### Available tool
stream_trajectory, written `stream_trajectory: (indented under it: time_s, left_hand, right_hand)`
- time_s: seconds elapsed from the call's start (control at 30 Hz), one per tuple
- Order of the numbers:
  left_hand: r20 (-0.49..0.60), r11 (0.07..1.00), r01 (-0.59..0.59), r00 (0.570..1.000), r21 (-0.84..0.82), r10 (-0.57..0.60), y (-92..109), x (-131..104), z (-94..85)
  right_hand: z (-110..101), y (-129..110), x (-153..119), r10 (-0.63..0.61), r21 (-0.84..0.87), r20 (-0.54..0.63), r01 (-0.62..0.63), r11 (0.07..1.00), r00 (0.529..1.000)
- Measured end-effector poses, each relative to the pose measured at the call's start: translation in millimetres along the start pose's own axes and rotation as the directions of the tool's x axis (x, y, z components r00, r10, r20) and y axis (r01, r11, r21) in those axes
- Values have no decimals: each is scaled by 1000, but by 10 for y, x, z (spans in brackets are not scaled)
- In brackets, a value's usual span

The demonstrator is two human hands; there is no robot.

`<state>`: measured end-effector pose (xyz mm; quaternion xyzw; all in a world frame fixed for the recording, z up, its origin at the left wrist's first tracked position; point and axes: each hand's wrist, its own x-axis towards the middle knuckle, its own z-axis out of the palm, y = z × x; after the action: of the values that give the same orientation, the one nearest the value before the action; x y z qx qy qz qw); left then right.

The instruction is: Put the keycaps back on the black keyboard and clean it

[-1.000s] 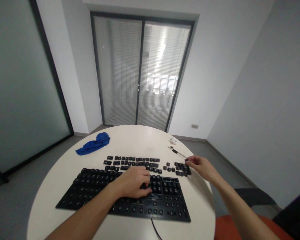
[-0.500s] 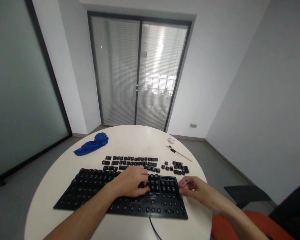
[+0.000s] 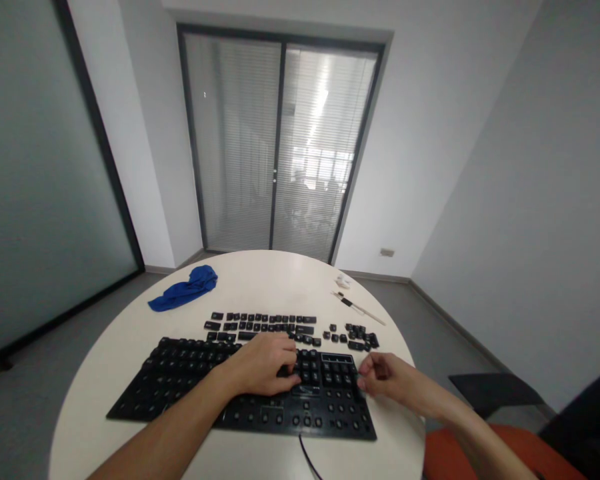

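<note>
In the head view, the left hand (image 3: 263, 365) rests on the black keyboard (image 3: 340, 415), its fingers loosely bent, the thumb apart from them. The right hand (image 3: 387, 378) is at the keyboard's right edge, fingertips drawn narrow; whether they pinch anything, I cannot tell. Just beyond the right fingers lies a cluster of loose keycaps (image 3: 363, 337); past those, a thin tool (image 3: 359, 308) on the counter (image 3: 290, 287). Keycap rows (image 3: 260, 327) lie just beyond the left fingers, a blue cloth (image 3: 185, 290) farther off to their left.
</note>
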<state>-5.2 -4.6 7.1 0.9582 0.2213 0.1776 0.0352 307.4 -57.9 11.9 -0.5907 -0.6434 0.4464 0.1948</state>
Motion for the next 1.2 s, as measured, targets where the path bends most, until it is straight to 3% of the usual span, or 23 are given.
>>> stream_trajectory:
  time_s: [0.33, 0.63, 0.73, 0.83, 0.93, 1.07, 1.2]
  left_hand:
    - [-13, 1000, -6, 1000, -4, 6, -9, 3, 12]
    - [-12, 1000, -2, 1000, -1, 2, -27, -7, 40]
    - [-7, 1000, -3, 1000, 4, 3, -32, -8, 40]
    - [-3, 1000, -3, 1000, 7, 3, -23, -6, 34]
    - [7, 1000, 9, 1000, -8, -9, -4, -6, 20]
    - [-30, 996, 35, 999, -80, -37, -25, -23, -38]
    - [-114, 980, 192, 974, -60, -197, -170, -73, -171]
  right_hand:
    - [-51, 56, 95, 78, 21, 93, -80, 997, 993]
    - [6, 95, 115, 80, 17, 64, -81, 997, 995]
    - [-5, 81, 137, 58, -91, 13, -56, 994, 998]
    - [72, -88, 135, -79, -238, -85, 57, 969, 993]
    - [282, -385, 97, -296, -330, -146, 235, 914, 944]
    - [635, -661, 104, -522, -415, 2, 476, 775, 853]
    - [839, -672, 176, -524, -457, 161, 534, 711, 836]
